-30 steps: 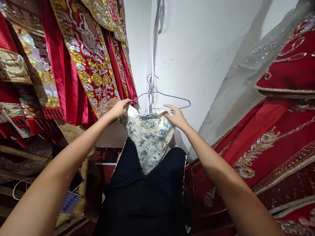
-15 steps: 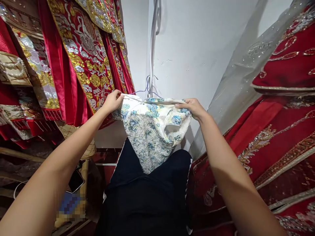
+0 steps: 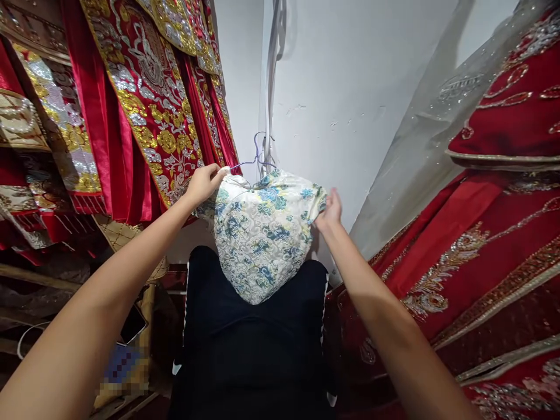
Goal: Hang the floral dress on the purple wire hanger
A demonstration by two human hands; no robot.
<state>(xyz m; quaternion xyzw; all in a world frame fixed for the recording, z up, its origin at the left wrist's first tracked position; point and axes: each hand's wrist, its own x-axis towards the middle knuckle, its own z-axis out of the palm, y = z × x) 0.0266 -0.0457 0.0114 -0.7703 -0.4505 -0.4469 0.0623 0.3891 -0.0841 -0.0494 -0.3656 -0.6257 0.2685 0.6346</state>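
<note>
A short-sleeved floral blouse (image 3: pixel 262 233), white with blue, green and yellow flowers, hangs on a thin purple wire hanger (image 3: pixel 257 153). My left hand (image 3: pixel 205 185) pinches the blouse at the shoulder on the left, close to the hanger's arm. At the sleeve on the other side, my right hand (image 3: pixel 330 211) touches the cuff. Its fingers are blurred and partly behind the fabric, so their grip is unclear. The blouse's rounded lower edge hangs in front of my dark clothing (image 3: pixel 254 350).
Red garments with gold and silver embroidery (image 3: pixel 161 116) hang at the left. More beaded red garments (image 3: pixel 494 233) and a sheer plastic cover (image 3: pixel 420 134) are at the right. A phone (image 3: pixel 133 325) lies on a wooden stand at lower left. White straps (image 3: pixel 271 70) run down the wall.
My right hand has moved inward and down from the blouse's shoulder to its sleeve. The folded-up fabric there has dropped and the front hangs flatter. My left hand keeps its hold.
</note>
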